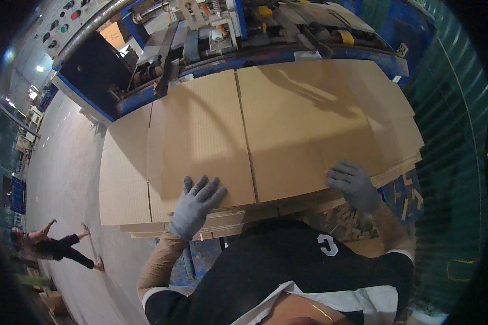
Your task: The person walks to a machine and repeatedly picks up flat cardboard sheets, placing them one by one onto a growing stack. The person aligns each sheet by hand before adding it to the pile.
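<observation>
A flat brown cardboard sheet (295,127) lies on top of a stack of similar sheets, with a dark slot line running from its far edge to its near edge. My left hand (192,208), in a grey glove with darkened fingertips, rests on the sheet's near left part, fingers spread. At the near right edge, my right hand (354,184), also grey-gloved, lies against the sheet with its fingers stretched toward the left. Neither hand is wrapped around anything. Other cardboard sheets (126,162) stick out on the left and right under the top one.
A blue machine (228,60) with belts and rollers stands at the stack's far side. Its control panel (65,24) is at upper left. A green corrugated wall (450,162) borders the right. Cardboard scraps (352,225) lie below. A person (59,246) walks on the floor at left.
</observation>
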Demonstrator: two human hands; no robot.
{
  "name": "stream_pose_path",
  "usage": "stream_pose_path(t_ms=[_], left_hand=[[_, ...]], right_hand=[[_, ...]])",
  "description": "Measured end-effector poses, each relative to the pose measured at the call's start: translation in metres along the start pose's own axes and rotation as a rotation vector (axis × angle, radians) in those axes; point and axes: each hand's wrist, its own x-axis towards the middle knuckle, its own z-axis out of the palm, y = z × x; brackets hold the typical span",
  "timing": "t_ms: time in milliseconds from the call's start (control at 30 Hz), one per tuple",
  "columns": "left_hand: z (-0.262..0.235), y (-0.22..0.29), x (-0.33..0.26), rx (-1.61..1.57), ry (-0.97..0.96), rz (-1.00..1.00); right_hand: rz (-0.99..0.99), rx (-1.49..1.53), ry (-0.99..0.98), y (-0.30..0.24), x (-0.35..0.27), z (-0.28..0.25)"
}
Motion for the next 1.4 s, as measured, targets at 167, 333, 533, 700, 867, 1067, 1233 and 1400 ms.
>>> stream_pose_path(t_ms=[167, 333, 533, 700, 867, 1067, 1233, 1400], left_hand=[[0.004, -0.025, -0.001, 0.011, 0.018, 0.009], [0.014, -0.063, 0.008, 0.015, 0.232, -0.007], [0.034, -0.142, 0.092, 0.069, 0.442, -0.103], [0.028, -0.162, 0.171, 0.32, 0.301, -0.499], [0.022, -0.13, 0.078, 0.128, 0.765, -0.719], [0.042, -0.11, -0.125, -0.27, 1.008, -1.867], [0.058, -0.112, -0.146, -0.575, 1.285, -1.575], [0.04, -0.105, -0.136, -0.346, 0.981, -1.666]], right_hand=[[0.087, -0.055, -0.168, 0.031, 0.006, -0.001], [0.166, -0.177, -0.102, 0.088, 0.026, -0.008], [0.253, -0.179, -0.099, 0.159, 0.098, 0.006], [0.316, -0.379, 0.085, 0.181, 0.163, 0.022], [0.682, -0.19, 0.192, 0.169, 0.062, 0.007], [1.222, -0.215, 0.569, 0.196, -0.154, 0.01], [1.187, -0.112, 0.623, 0.225, -0.177, 0.03], [1.223, -0.049, 0.933, 0.209, -0.172, 0.004]])
